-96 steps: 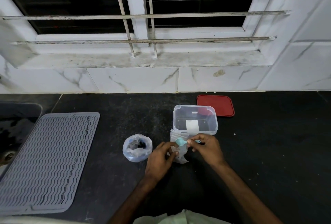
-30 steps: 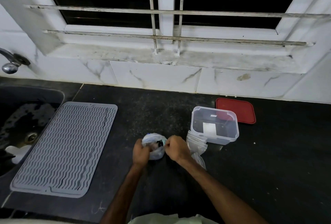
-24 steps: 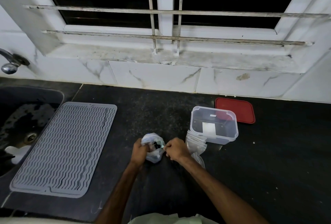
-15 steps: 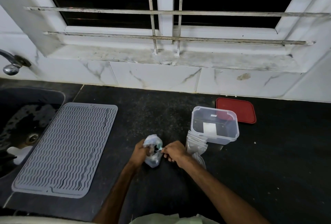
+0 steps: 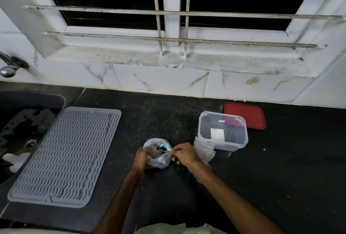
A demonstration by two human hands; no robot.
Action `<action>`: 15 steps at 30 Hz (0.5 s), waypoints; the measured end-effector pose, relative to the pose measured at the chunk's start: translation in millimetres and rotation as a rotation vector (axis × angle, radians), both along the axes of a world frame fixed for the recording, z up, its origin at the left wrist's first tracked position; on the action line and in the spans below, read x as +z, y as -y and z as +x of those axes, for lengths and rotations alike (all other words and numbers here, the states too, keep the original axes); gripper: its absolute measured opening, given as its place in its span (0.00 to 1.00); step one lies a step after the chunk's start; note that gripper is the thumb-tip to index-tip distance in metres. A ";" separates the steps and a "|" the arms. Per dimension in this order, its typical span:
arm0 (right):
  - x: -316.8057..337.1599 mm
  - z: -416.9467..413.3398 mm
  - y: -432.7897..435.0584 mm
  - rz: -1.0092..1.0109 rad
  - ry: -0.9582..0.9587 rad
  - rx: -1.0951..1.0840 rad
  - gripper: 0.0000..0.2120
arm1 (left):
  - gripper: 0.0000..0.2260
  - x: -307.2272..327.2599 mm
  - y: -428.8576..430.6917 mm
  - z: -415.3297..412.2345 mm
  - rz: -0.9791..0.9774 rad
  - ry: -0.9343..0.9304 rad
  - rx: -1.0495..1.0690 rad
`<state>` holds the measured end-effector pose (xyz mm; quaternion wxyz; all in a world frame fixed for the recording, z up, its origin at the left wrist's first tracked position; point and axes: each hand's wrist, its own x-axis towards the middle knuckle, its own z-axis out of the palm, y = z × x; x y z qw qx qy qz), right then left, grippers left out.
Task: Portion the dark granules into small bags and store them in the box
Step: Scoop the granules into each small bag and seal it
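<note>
A clear plastic bag of dark granules stands on the black counter. My left hand grips its left side and holds its mouth open. My right hand pinches the handle of a small light-blue spoon, whose bowl sits in the bag's mouth. A stack of small clear bags lies just right of my right hand, against the open clear plastic box. The box's red lid lies flat behind it.
A grey ribbed drying mat covers the counter's left part, beside a dark sink with a tap above it. A white tiled wall and barred window rise behind the counter. Bare black counter stretches to the right.
Both hands moved from the small bags by the box to the granule bag on the left. The spoon now reaches into that bag, and the bag has tilted a little under my left hand.
</note>
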<state>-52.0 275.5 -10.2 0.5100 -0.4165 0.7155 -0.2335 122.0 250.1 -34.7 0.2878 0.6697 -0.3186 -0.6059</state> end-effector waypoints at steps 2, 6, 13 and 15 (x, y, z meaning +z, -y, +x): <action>-1.1 -4.2 -1.5 0.021 0.001 -0.015 0.09 | 0.13 1.4 -1.2 0.6 -0.017 0.018 -0.017; 0.5 -3.3 -2.8 -0.017 -0.224 0.100 0.11 | 0.10 -0.4 -7.8 0.4 -0.212 0.091 -0.039; 4.9 17.3 2.4 -0.007 -0.388 0.194 0.10 | 0.08 6.7 -11.5 -7.1 -0.274 0.201 -0.006; 6.0 15.3 2.1 0.008 -0.337 0.158 0.11 | 0.07 8.8 -13.1 -8.1 -0.290 0.203 -0.005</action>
